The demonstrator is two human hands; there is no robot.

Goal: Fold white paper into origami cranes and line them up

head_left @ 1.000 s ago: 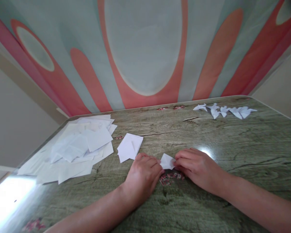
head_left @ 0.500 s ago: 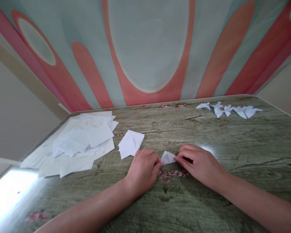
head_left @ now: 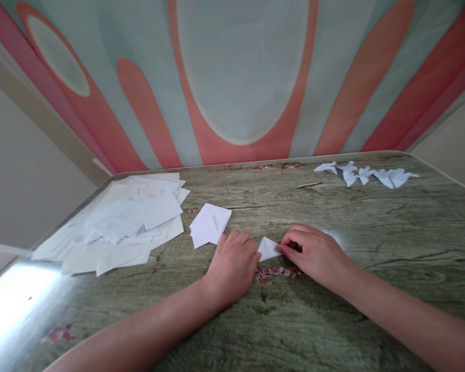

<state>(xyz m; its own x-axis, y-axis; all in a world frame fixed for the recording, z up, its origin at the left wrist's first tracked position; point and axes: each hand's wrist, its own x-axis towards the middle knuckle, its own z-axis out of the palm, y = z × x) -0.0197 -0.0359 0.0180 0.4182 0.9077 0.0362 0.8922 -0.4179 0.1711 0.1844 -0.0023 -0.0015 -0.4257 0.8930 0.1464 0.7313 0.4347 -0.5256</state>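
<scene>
A small folded piece of white paper (head_left: pixel 268 248), roughly triangular with creases, lies on the table between my hands. My left hand (head_left: pixel 235 264) is closed at its left corner, thumb and fingertips against the paper's edge. My right hand (head_left: pixel 313 252) pinches the right corner between thumb and fingers. Just beyond my left hand lies a small stack of square white paper (head_left: pixel 209 226), its sheets slightly fanned. The fingertips of my left hand partly hide behind the knuckles.
On the left spreads a big loose pile of white sheets (head_left: pixel 139 222). Several folded white paper birds (head_left: pixel 391 177) sit in a row at the back right. The wood-grain table (head_left: pixel 263 330) meets a red and grey-green patterned wall (head_left: pixel 240 152) at the back.
The paper between my hands now shows a more pointed, triangular top. Both hands stay at its corners with only small finger shifts. The view has tilted slightly.
</scene>
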